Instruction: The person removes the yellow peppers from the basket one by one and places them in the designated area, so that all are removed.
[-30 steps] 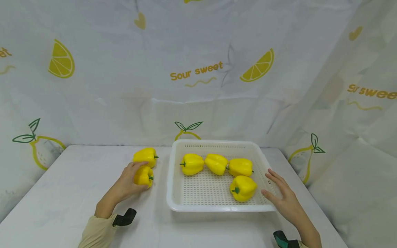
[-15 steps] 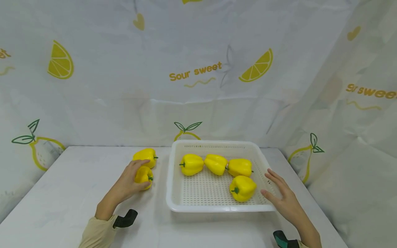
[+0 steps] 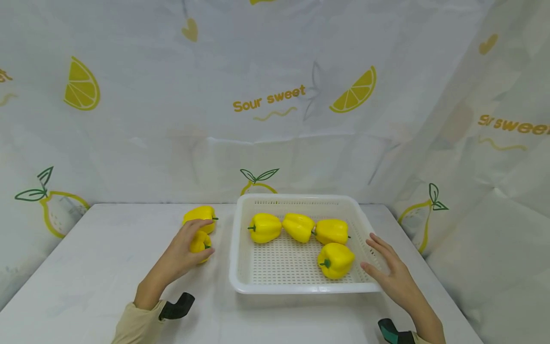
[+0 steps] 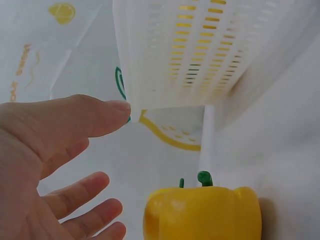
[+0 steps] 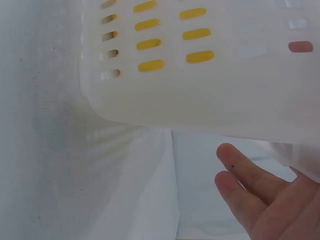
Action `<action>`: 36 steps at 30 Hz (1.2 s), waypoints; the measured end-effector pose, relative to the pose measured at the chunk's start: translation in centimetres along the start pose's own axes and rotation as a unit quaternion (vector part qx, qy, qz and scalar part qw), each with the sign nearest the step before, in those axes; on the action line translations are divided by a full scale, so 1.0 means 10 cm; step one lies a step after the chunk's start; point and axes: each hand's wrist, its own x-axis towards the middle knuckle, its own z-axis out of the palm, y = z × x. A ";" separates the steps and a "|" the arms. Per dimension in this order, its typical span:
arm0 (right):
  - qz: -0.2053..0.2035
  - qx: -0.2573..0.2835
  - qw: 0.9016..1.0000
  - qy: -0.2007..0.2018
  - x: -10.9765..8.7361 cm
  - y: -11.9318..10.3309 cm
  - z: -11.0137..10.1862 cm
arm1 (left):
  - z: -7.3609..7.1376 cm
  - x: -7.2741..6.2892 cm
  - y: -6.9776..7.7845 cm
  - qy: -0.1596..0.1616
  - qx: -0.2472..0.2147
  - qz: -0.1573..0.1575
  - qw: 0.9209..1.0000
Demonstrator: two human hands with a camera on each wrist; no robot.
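Observation:
My left hand (image 3: 182,253) is over a yellow bell pepper (image 3: 199,242) on the white table, its fingers spread. In the left wrist view the bell pepper (image 4: 202,215) stands apart from the relaxed fingers (image 4: 82,192), green stem up. Just behind it lies another bell pepper (image 3: 199,213), partly covered by the index finger. My right hand (image 3: 395,274) is at the right rim of a white plastic basket (image 3: 301,289), thumb on the inner side and fingers outside, loosely extended. Low in the basket's right part, nearest that thumb, sits a bell pepper (image 3: 336,261).
Three more yellow bell peppers, among them a left one (image 3: 265,228), form a row along the basket's back. The white table (image 3: 77,267) ends at a lemon-print curtain (image 3: 172,114) behind and at the right. Each wrist wears a black device (image 3: 177,306).
My left hand has shifted slightly right and lifted off the front pepper, which stays on the table and is now more covered by the hand. The right hand and basket stay put.

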 end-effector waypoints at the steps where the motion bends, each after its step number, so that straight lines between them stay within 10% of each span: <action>1: 0.000 0.000 1.000 0.000 0.00 0.00 0.00 | 0.00 0.00 0.02 0.001 -0.001 0.002 1.000; 12: -0.001 0.002 1.000 0.000 0.00 0.00 0.00 | 0.06 0.01 0.18 -0.025 -0.014 -0.023 0.999; 36: 0.001 0.001 1.000 0.000 0.01 0.01 0.00 | 0.17 -0.04 0.44 -0.024 -0.042 0.044 0.998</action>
